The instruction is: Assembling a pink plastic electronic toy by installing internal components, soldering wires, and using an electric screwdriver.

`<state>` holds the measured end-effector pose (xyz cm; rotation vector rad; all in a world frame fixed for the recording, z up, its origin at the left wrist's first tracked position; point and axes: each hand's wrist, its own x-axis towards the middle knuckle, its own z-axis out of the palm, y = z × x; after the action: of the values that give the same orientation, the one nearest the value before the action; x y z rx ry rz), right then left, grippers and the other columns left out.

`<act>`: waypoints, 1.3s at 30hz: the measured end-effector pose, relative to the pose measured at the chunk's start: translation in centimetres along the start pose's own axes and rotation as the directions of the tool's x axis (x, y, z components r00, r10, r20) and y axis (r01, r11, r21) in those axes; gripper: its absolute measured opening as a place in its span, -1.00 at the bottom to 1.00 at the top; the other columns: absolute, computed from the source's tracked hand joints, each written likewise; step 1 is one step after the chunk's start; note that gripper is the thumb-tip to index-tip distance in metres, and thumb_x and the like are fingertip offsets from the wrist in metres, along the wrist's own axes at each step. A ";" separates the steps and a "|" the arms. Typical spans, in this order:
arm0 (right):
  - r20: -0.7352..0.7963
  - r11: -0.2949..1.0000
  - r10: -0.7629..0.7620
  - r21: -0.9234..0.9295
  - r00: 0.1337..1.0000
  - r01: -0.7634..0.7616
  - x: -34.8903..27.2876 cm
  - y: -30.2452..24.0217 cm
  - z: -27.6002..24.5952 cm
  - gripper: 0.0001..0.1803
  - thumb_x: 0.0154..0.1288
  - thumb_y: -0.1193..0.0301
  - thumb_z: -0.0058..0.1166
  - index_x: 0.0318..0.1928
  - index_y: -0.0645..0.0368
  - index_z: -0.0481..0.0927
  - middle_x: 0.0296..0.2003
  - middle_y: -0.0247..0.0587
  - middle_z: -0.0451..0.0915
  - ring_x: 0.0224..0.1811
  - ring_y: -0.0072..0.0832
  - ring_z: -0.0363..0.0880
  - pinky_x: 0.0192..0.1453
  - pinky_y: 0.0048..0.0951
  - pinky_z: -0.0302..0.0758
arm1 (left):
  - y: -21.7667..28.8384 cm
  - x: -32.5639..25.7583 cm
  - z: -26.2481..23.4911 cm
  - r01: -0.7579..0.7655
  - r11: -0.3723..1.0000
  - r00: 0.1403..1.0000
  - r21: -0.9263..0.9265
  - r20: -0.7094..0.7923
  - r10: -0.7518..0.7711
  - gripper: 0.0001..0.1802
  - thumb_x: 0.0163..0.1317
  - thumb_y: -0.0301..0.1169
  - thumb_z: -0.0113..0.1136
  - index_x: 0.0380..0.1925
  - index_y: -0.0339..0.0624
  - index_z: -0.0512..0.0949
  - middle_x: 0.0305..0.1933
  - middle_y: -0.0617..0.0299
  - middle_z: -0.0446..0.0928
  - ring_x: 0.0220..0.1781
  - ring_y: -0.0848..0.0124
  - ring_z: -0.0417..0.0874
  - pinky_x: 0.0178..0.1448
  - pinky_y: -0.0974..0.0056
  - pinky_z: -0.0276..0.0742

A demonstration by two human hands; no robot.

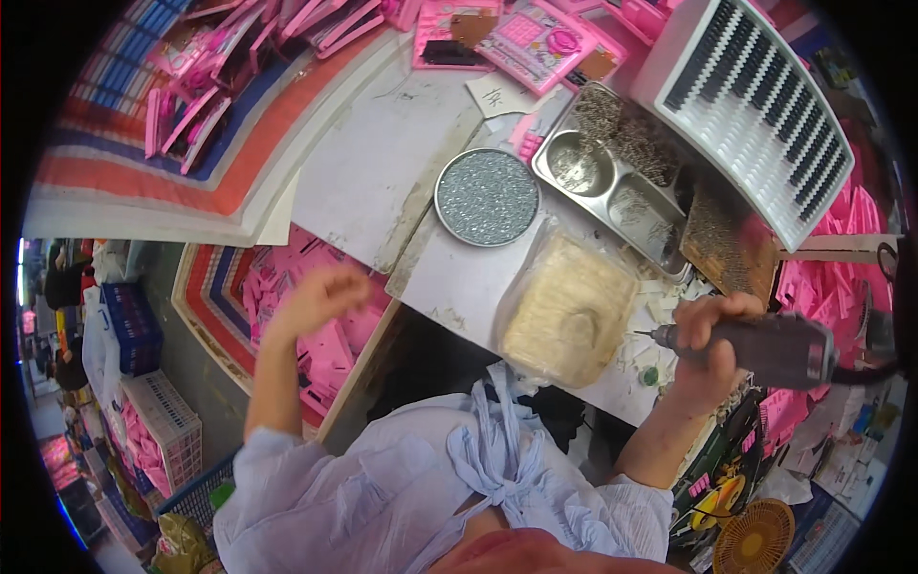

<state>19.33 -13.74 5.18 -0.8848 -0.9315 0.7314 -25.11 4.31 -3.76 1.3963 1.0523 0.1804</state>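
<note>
grey floor (196, 349) beside a pale, stained worktable (359, 177)

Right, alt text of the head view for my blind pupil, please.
A person's right hand holds a dark corded tool, the left hand over pink plastic pieces. On the worktable are a plastic-wrapped pale block and a round tin of silvery bits.

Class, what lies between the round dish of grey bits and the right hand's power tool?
In the head view, a plastic-wrapped cream block, then pale scraps near the power tool.
</note>
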 end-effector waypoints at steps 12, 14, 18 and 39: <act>-0.260 0.962 -0.099 -0.270 0.960 0.026 1.5 -0.2 0.1 -0.01 0.23 0.42 0.39 0.56 0.27 0.08 -0.03 -0.15 0.57 0.00 -0.41 0.54 0.21 -0.34 0.44 | 24.1 54.6 -1.9 -0.085 0.485 0.884 0.870 -0.159 0.439 -0.13 0.00 0.40 0.37 -0.06 -0.24 0.77 0.07 -0.13 0.73 0.14 0.01 0.75 0.21 0.05 0.61; -0.251 0.981 -0.101 -0.187 0.963 0.054 1.0 0.1 0.1 -0.01 0.24 0.44 0.38 0.56 0.26 0.08 0.02 -0.15 0.56 0.04 -0.41 0.53 0.23 -0.34 0.43 | 25.0 56.6 -8.2 0.001 0.346 0.868 0.938 -0.173 0.466 -0.21 0.01 0.32 0.42 -0.13 -0.23 0.80 0.01 -0.12 0.74 0.08 0.03 0.76 0.18 0.05 0.63; -0.370 0.865 -0.268 -0.499 0.889 0.053 -0.3 0.1 -1.6 -0.05 0.24 0.48 0.34 0.56 0.24 0.09 0.12 -0.06 0.53 0.14 -0.36 0.49 0.28 -0.28 0.43 | 27.5 53.9 -3.3 -0.254 0.629 0.897 0.735 -0.064 0.437 -0.51 0.16 0.00 0.46 -0.17 -0.21 0.79 -0.07 -0.02 0.74 -0.03 0.14 0.76 0.08 0.12 0.64; -0.247 0.716 0.473 -0.451 0.846 -0.532 -6.9 6.4 -1.3 -0.52 0.58 0.18 0.03 0.24 0.31 0.59 -0.12 -0.15 0.71 -0.14 -0.44 0.65 0.02 -0.41 0.56 | 7.6 10.4 14.9 -0.903 0.000 0.193 0.430 0.405 0.894 -0.61 -0.07 -0.56 0.39 -0.14 -0.20 0.69 -0.06 0.09 0.63 0.05 0.06 0.69 0.09 0.06 0.67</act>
<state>16.65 -17.00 -3.29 -1.6839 -0.7889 0.9031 -5.51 2.47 -4.97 2.5634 -0.1188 0.8690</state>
